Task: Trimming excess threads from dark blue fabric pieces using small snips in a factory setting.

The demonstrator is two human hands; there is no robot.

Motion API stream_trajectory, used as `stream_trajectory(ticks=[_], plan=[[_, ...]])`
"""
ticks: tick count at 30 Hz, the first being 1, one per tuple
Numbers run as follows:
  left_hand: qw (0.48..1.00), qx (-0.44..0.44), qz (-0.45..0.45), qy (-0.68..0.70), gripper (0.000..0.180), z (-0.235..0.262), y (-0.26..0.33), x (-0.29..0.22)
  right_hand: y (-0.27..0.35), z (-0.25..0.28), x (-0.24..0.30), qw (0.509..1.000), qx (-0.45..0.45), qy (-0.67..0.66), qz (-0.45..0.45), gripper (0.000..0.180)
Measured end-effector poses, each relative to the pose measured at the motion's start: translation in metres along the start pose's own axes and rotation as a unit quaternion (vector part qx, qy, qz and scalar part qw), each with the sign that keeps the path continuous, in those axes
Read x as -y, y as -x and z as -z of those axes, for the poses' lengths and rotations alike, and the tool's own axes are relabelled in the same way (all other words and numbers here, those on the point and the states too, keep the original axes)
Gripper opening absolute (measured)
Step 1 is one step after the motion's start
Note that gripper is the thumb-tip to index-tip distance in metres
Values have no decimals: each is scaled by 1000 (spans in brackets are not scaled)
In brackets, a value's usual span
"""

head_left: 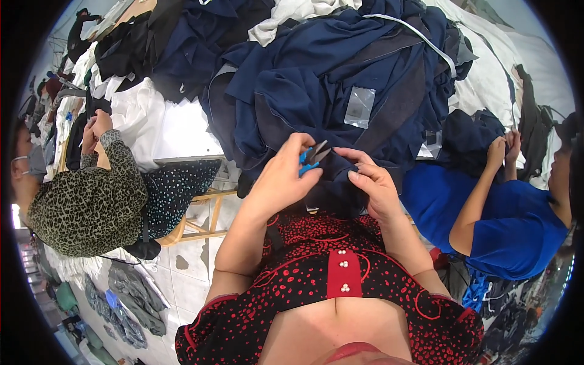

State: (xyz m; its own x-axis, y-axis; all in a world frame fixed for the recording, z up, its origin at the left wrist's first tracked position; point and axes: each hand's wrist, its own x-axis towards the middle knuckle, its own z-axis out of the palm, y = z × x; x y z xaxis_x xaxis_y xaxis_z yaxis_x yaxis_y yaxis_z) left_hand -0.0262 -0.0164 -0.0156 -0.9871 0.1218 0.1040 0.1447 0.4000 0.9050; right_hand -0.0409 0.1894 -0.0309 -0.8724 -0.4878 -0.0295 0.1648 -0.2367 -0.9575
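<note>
A worker holds blue-handled snips (309, 168) by a fold of navy cloth (334, 187) at a garment-laden table (185, 131), flanked by a co-worker in leopard print (85, 210) and another in blue (517, 228)

The left hand (287, 176) pinches the snips between thumb and fingers, blades pointing away and seemingly slightly parted; the right hand (378, 184) appears to pinch the navy cloth just beside them. The cloth lies at the table's near edge, against a navy heap (292, 97) bearing a clear packet (360, 108). With the blades so near the right forefinger, a slip could nick skin; a slack, bunched fold could stray between them and be cut, dark layers being hard to tell apart
</note>
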Motion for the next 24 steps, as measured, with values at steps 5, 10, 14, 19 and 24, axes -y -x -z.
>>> stream_trajectory(ticks=[5, 10, 14, 19, 24], plan=[[998, 20, -56, -11, 40, 21, 13, -28, -1, 0, 1, 999, -27, 36, 22, 17], [994, 75, -75, -12, 41, 10, 25, -39, -3, 4, -5, 977, -26, 174, 119, 14], [995, 74, -32, -51, 36, 5, 25, -34, -2, 1, -1, 963, -25, 221, 154, 14], [995, 66, -45, -62, 34, 5, 24, -34, 0, -1, 4, 945, -21, 278, 171, 13], [994, 71, -42, -68, 33, 4, 24, -35, 0, -2, 5, 934, -21, 307, 182, 13]])
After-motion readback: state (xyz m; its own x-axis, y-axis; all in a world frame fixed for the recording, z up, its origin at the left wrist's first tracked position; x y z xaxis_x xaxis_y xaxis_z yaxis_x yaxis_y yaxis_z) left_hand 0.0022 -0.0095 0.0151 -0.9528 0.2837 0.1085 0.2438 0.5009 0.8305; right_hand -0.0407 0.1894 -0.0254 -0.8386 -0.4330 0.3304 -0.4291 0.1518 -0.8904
